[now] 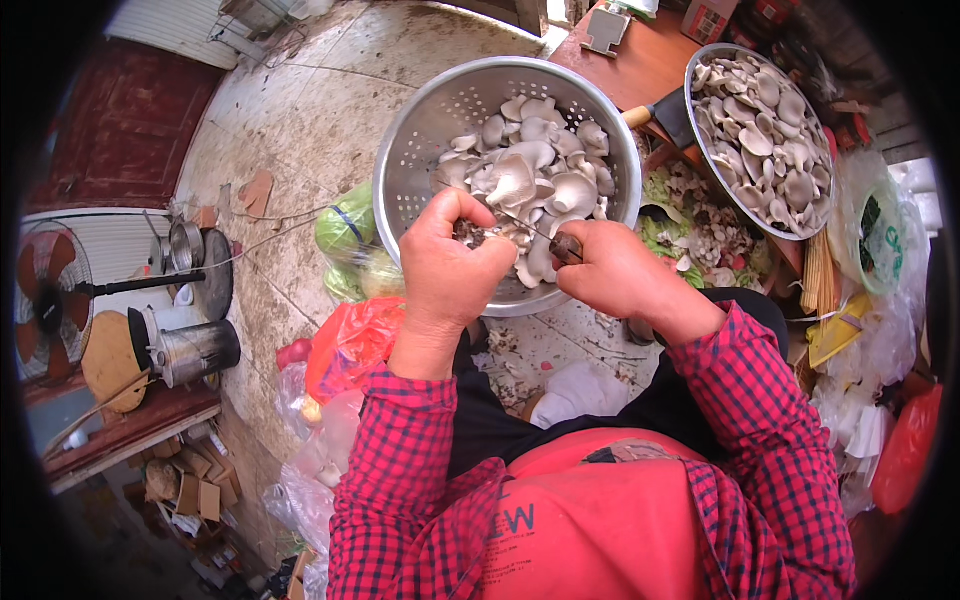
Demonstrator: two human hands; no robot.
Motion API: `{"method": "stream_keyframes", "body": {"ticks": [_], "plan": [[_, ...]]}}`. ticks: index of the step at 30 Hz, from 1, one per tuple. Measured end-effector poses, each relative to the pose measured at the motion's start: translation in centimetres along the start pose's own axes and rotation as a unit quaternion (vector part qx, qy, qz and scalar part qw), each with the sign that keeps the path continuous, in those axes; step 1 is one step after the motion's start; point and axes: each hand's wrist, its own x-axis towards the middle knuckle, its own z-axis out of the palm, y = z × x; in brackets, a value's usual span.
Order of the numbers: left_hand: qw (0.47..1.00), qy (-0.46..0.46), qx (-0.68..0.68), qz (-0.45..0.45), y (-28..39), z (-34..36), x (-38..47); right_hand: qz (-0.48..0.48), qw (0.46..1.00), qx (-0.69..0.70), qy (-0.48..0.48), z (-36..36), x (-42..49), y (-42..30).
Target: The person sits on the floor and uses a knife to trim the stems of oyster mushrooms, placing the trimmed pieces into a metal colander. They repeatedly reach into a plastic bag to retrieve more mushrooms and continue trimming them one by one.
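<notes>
A large metal colander point(405, 127) stands before me, partly filled with grey oyster mushrooms point(532, 157). Above its near edge, my left hand point(457, 259) pinches a mushroom cluster's dark, soiled base point(469, 232) between thumb and fingers. My right hand point(615, 266) grips the dark wooden handle point(565, 247) of a small knife, whose thin blade points left towards the cluster. Part of the blade and of the cluster is hidden by the fingers and hard to tell from the mushrooms behind.
On the right, a metal bowl point(697, 142) heaped with oyster mushrooms sits near a cleaver point(671, 116) on the wooden table point(652, 64). Trimmings point(712, 232) lie beneath. Wrapped cabbages point(349, 229) and a red plastic bag point(360, 341) are at left. A fan point(52, 300) stands far left.
</notes>
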Motion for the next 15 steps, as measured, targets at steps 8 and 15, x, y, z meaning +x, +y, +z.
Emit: {"method": "stream_keyframes", "body": {"ticks": [8,15], "plan": [[0.998,0.045,0.000,-0.034,-0.3,-1.1,1.0,0.017,0.999,0.021,-0.029,-0.3,-0.3,-0.1],[0.996,0.081,-0.015,-0.034,-0.2,-1.3,1.2,0.000,1.000,0.006,0.002,0.3,-0.3,0.4]]}}
